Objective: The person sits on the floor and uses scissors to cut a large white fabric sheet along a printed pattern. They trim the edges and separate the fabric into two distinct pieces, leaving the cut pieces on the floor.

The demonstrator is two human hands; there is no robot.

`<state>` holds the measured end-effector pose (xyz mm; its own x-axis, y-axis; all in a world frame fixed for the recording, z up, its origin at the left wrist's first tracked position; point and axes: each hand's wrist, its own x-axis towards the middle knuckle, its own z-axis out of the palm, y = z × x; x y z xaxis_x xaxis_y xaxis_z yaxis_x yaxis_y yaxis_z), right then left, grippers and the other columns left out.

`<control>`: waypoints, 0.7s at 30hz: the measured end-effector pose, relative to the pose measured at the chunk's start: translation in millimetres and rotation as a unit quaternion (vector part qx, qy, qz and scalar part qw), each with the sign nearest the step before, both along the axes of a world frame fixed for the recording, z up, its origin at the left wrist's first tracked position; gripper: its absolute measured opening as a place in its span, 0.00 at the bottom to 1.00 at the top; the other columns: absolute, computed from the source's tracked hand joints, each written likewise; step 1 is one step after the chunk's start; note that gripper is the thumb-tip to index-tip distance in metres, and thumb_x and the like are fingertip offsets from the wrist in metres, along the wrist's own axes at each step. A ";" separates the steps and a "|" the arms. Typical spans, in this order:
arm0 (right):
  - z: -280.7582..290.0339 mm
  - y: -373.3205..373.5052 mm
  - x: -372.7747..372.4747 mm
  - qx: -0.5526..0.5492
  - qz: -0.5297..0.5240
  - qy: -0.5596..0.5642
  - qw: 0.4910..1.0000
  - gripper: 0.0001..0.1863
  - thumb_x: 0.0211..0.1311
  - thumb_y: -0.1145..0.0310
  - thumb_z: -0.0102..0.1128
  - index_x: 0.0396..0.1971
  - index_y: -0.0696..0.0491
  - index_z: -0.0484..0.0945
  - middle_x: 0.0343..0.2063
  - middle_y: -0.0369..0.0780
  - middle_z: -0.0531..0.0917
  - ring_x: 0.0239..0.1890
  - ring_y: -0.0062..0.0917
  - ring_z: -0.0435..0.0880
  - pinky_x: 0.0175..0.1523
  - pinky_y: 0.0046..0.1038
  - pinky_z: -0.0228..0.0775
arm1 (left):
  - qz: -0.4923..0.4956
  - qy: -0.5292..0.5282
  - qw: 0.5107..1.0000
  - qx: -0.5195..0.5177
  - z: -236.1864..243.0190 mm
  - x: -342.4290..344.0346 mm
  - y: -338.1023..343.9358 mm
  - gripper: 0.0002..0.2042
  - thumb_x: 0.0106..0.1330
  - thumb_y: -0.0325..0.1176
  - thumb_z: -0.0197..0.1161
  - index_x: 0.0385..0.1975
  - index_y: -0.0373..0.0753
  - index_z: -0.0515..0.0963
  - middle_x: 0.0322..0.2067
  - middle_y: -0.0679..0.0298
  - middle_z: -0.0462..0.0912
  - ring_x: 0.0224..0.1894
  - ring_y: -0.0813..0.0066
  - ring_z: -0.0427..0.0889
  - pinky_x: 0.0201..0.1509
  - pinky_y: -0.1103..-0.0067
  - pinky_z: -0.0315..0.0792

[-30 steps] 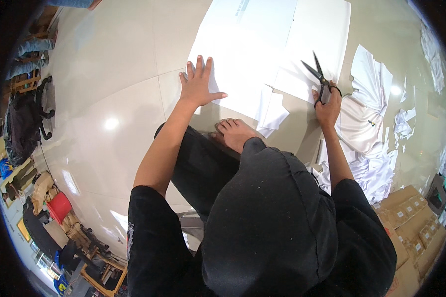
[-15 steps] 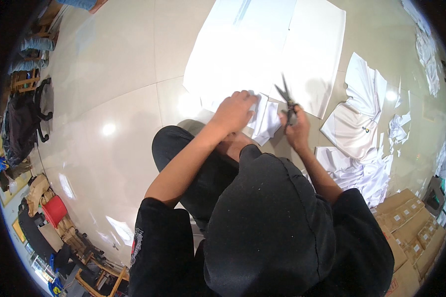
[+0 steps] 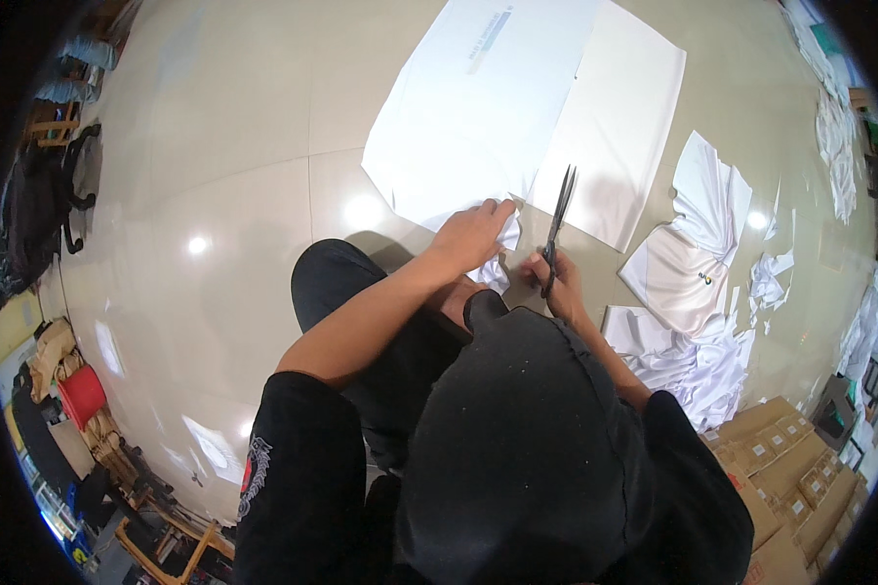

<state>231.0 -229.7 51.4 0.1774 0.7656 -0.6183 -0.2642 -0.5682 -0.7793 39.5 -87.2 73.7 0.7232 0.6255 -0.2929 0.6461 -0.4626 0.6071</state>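
Note:
My left hand (image 3: 468, 234) has its fingers bent round a crumpled white piece (image 3: 498, 268), cloth or paper, at the near edge of the large sheets. My right hand (image 3: 561, 283) holds black scissors (image 3: 558, 214) by the handles, blades pointing away from me. A pale bluish sheet (image 3: 468, 117) lies flat on the tiled floor (image 3: 224, 166), beside a plain white cloth panel (image 3: 615, 136). My bare foot is mostly hidden under my left forearm, beside my dark-clad knee (image 3: 332, 283).
Rumpled white cloth (image 3: 673, 361) and scraps (image 3: 771, 283) lie at my right, near cardboard boxes (image 3: 771, 448). Along the left are a black heap (image 3: 39, 214), a red seat (image 3: 83, 395) and wooden furniture (image 3: 156, 546). Another person's jeans-clad leg (image 3: 88, 49) shows at upper left.
My left hand moved from spread on the sheet down and right to grip the small white piece. The scissors moved left and down beside it, their blades now closer together.

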 end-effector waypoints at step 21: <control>14.5 3.3 -14.3 -0.122 0.081 0.034 0.989 0.24 0.69 0.48 0.74 0.32 0.56 0.81 0.21 0.34 0.78 0.20 0.21 0.78 0.27 0.26 0.69 | 0.045 -0.089 0.986 -0.136 -23.1 -23.8 25.5 0.19 0.70 0.31 0.69 0.57 0.35 0.75 0.52 0.44 0.85 0.57 0.43 0.83 0.60 0.59 0.76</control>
